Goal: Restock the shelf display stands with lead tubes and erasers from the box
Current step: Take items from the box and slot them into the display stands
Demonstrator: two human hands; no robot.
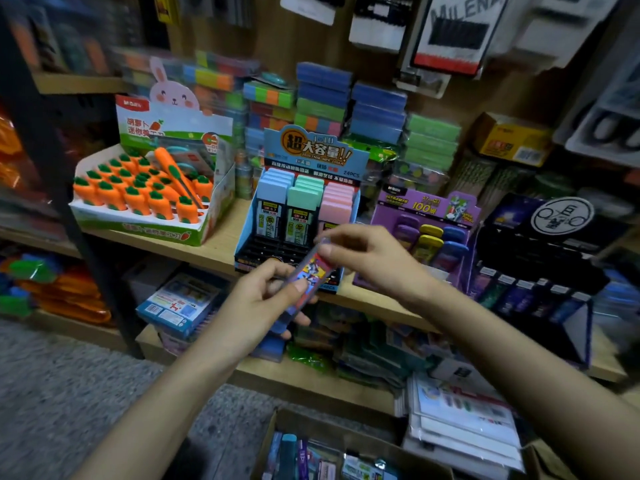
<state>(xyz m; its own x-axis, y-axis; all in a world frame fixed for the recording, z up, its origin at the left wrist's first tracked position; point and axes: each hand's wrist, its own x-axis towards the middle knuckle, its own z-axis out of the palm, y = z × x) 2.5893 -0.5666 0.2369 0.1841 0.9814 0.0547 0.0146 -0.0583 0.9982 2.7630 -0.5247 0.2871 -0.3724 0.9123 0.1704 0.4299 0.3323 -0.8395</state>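
Observation:
Both hands hold lead tubes (306, 277) with colourful labels in front of the shelf. My left hand (266, 299) grips the lower end of the tubes, thumb on top. My right hand (363, 252) pinches the upper end of the top tube between thumb and fingers. Just behind stands the blue lead tube display stand (301, 206) with blue, green and pink capped tubes at its back and empty front slots. To its right is a purple display stand (426, 230) with purple, yellow and blue pieces. The cardboard box (332, 452) lies open at the bottom.
A carrot-shaped item display (149, 192) stands on the left of the wooden shelf (221, 247). Stacks of coloured sticky notes (322, 98) line the back. A dark display of pens (540, 271) sits at the right. Packets crowd the lower shelf (346, 344).

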